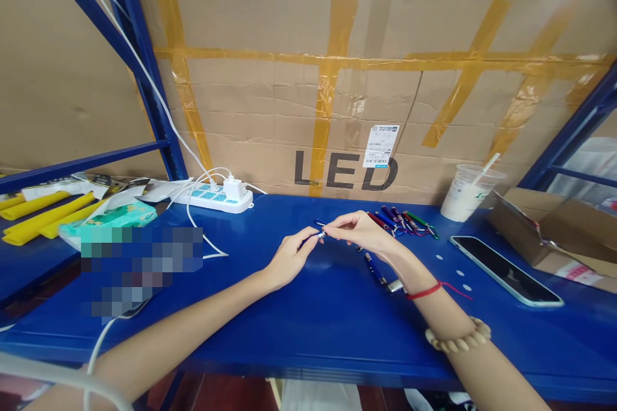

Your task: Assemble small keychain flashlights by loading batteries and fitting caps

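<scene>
In the head view, the left hand (292, 258) and right hand (364, 231) meet over the blue tabletop (313, 314), both pinching a small silver-tipped item (321, 234) between their fingertips, likely because so slight a piece needs fine, opposed support; its exact form is hidden. A blue pen-like piece (375, 270) lies beneath the right forearm, and a colourful cluster (405, 221) sits just beyond, presumably for easy reach. The phone (506, 270) rests farther right, apparently out of the way.
</scene>
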Demonstrator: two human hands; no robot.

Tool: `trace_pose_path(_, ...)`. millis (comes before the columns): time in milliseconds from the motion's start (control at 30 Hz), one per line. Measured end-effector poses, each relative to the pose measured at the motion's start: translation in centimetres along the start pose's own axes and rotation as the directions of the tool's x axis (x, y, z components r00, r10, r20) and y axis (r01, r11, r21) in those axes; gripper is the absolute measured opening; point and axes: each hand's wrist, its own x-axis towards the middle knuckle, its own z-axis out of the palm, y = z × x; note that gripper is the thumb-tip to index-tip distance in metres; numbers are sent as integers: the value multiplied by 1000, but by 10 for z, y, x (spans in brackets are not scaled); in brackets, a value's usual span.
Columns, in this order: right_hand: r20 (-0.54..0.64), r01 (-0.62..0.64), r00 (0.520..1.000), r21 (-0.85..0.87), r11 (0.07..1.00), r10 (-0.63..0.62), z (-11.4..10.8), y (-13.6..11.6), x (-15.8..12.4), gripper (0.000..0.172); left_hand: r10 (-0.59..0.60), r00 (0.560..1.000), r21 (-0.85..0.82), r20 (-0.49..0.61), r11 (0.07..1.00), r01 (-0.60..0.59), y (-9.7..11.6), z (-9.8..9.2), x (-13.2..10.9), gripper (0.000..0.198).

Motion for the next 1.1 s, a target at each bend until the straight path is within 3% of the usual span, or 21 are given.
trace_pose_path(233, 49, -103, 994, 40, 994, 101, -2, 9, 3, 26, 21, 998, 4, 67, 1000, -22, -5, 0, -1, 26)
trace_pose_path(467, 42, 32, 998, 97, 995, -36, 5, 20, 8, 18, 9, 997, 80, 72, 997, -14, -11, -2, -1, 22)
trace_pose_path(667, -27, 172, 985, -9, 985, -172, 10, 24, 10, 19, 11, 998, 82, 57, 996, -16, -9, -5, -1, 23)
trace_pose_path(1100, -5, 149, 988, -193, 970, -153, 10, 25, 8, 26, 12, 1000, 129, 10, 992, -13, -9, -4, -1, 24)
